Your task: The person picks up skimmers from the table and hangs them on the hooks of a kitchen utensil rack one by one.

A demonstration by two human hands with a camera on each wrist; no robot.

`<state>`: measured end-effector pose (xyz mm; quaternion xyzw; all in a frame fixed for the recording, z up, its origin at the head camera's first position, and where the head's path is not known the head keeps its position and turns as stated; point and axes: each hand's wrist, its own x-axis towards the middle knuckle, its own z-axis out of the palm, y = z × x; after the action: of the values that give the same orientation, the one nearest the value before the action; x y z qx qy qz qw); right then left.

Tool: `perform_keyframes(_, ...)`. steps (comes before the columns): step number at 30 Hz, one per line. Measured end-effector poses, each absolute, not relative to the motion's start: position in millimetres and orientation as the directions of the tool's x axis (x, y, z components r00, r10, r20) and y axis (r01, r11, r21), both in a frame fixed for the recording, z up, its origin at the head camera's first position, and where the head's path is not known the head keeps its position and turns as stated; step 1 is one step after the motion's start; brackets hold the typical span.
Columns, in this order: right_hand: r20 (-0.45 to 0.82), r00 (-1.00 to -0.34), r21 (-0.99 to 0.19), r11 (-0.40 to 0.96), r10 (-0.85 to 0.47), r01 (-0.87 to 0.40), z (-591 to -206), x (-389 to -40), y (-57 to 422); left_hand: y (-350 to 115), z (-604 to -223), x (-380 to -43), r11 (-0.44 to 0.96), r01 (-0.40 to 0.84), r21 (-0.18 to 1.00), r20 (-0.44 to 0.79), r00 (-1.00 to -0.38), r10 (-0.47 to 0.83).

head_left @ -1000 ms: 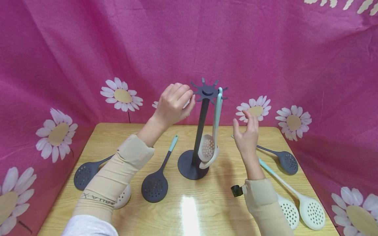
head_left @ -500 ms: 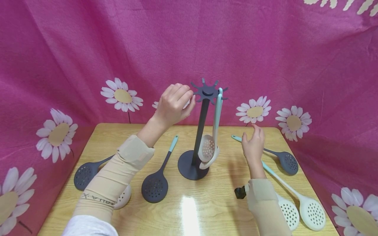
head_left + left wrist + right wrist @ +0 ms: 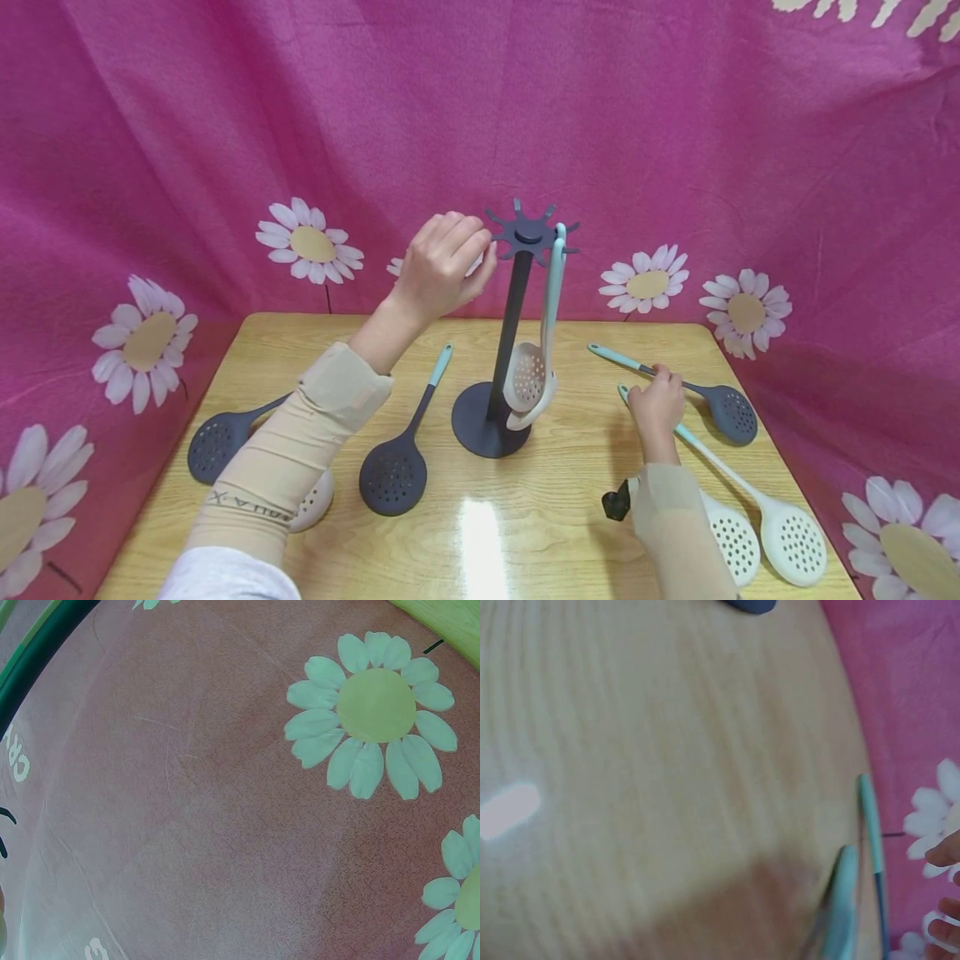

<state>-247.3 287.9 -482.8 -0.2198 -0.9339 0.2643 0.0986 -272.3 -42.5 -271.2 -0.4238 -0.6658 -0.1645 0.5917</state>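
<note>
A dark utensil stand (image 3: 512, 333) with a star-shaped hook top stands mid-table; two pale slotted spoons (image 3: 527, 373) with mint handles hang on its right side. My left hand (image 3: 446, 258) is at the stand's left hooks, fingers curled and thumb below, pinching at a hook end; its fingertips are partly hidden. My right hand (image 3: 657, 407) hovers over the handle of a white skimmer (image 3: 792, 537) on the right. Its fingers (image 3: 946, 907) are loosely bent and spread in the right wrist view. Just beyond lies a dark skimmer (image 3: 732, 414) with a mint handle end (image 3: 871, 825).
Another white skimmer (image 3: 733, 542) lies partly under my right forearm. On the left are two dark skimmers, one nearer the stand (image 3: 393, 475) and one farther left (image 3: 213, 447), plus a pale one (image 3: 313, 502) under my left forearm. Pink daisy cloth (image 3: 420, 100) surrounds the wooden table (image 3: 555, 533).
My right hand has moved down and slightly right from beside the stand to the skimmer handles. The left hand and the hanging spoons have stayed in place.
</note>
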Motion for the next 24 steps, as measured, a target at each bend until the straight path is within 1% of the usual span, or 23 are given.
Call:
perform_keyframes(3,-0.007,-0.885,-0.518,0.756,0.465,0.401,-493.1,-244.1,294.0,-42.3,-271.1,-272.1,0.586,0.759,-0.282,0.928,0.061,0.367)
perform_keyframes(6,-0.056,-0.884,-0.508,0.748,0.465,0.426,-502.1,-240.6,298.0,-42.4,-271.1,-272.2,0.585,0.761,-0.281,0.929,0.062,0.366)
perform_keyframes(16,-0.159,-0.881,-0.438,0.768,0.446,0.467,-525.6,-229.9,306.4,-43.1,-271.4,-271.6,0.586,0.758,-0.285,0.924,0.055,0.379)
perform_keyframes(20,-0.17,-0.886,-0.435,0.774,0.431,0.46,-531.2,-228.6,307.8,-42.9,-270.6,-271.5,0.587,0.758,-0.284,0.924,0.054,0.377)
perform_keyframes(24,-0.145,-0.893,-0.427,0.787,0.426,0.445,-535.3,-228.3,309.2,-42.3,-269.8,-271.4,0.588,0.757,-0.285,0.925,0.057,0.375)
